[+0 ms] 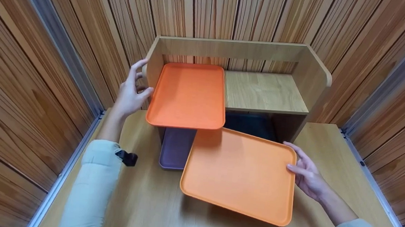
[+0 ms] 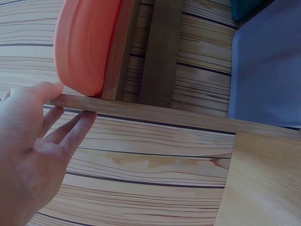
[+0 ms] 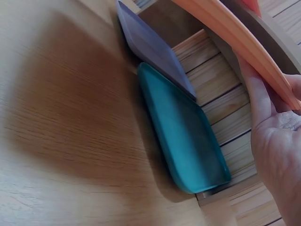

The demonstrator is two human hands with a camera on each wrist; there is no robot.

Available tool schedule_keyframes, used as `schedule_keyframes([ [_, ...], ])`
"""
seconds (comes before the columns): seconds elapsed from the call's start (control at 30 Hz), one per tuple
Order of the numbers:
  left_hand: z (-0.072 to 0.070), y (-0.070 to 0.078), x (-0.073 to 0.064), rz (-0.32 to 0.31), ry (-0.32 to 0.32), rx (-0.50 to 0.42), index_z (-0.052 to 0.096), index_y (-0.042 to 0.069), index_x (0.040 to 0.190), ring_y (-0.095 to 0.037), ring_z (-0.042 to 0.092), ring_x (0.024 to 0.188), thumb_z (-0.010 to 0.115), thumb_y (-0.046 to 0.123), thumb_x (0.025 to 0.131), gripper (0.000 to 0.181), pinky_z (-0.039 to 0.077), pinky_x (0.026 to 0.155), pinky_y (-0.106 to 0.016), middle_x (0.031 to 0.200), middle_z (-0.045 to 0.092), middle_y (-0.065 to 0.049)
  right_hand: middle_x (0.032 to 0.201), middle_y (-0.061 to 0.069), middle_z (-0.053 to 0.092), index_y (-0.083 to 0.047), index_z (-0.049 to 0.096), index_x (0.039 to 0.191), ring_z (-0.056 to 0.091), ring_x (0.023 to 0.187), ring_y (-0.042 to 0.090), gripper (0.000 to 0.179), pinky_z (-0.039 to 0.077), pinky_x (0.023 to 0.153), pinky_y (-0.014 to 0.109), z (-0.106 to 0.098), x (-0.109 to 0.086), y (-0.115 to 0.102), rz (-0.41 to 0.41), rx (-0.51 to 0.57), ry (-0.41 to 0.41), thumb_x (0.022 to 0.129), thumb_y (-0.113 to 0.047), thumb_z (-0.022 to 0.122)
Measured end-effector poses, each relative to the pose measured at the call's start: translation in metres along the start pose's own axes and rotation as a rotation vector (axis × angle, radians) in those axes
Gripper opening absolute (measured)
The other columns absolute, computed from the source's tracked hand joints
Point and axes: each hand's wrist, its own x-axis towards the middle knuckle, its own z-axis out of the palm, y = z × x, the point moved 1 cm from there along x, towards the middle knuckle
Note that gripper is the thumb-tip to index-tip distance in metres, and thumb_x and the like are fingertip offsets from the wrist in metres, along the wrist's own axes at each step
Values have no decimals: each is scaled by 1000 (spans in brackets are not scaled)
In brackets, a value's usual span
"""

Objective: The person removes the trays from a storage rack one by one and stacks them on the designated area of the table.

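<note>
My right hand (image 1: pixel 307 174) grips the right edge of a light orange tray (image 1: pixel 241 173), thumb on top and fingers beneath. The tray hangs tilted above the table, in front of a wooden desktop shelf (image 1: pixel 266 91). My left hand (image 1: pixel 130 96) holds the shelf's left side panel (image 2: pixel 141 112), thumb on one side and fingers on the other. Beside that thumb, a red-orange tray (image 1: pixel 191 95) lies on the left of the upper board, its front end jutting over the edge. The light orange tray's far left corner is close to it; contact cannot be told.
Under the upper board, a purple tray (image 1: pixel 175 149) lies at left and a teal tray (image 3: pixel 183 132) at right. The wooden table (image 1: pixel 146 202) carries the shelf. Wood-grain walls (image 1: pixel 216 11) with metal corner strips (image 1: pixel 64 178) enclose the back and sides.
</note>
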Motion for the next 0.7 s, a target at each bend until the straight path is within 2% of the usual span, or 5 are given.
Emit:
schedule_keyframes([
  [0.17, 0, 0, 0, -5, -3, 2, 28, 29, 176, -39, 54, 159, 62, -6, 108, 83, 60, 117, -67, 173, 46, -26, 152, 7, 75, -26, 41, 167, 81, 129, 25, 65, 68, 100, 36, 2, 1, 10, 44, 29, -15, 116, 12, 30],
  [0.4, -1, -2, 0, -4, 20, 20, 31, 27, 175, -35, 48, 164, 63, -7, 106, 83, 60, 116, -65, 176, 46, -21, 151, 13, 74, -26, 41, 169, 80, 130, 28, 67, 67, 104, 40, 5, 0, 36, 94, 106, -71, 116, 13, 28],
  [0.57, 0, 0, -1, -19, 5, 32, 28, 30, 176, -40, 51, 161, 63, -3, 109, 83, 60, 115, -66, 175, 44, -27, 148, 8, 77, -33, 43, 167, 82, 126, 24, 65, 68, 102, 37, 9, -5, 51, 172, 56, -46, 118, 8, 32],
  [0.7, 0, 2, -1, -28, 3, 30, 28, 32, 176, -41, 50, 162, 64, -2, 109, 84, 60, 116, -67, 176, 42, -27, 142, 6, 80, -36, 45, 165, 83, 123, 22, 62, 69, 99, 35, 11, -6, 58, 228, 5, -15, 118, 5, 38],
])
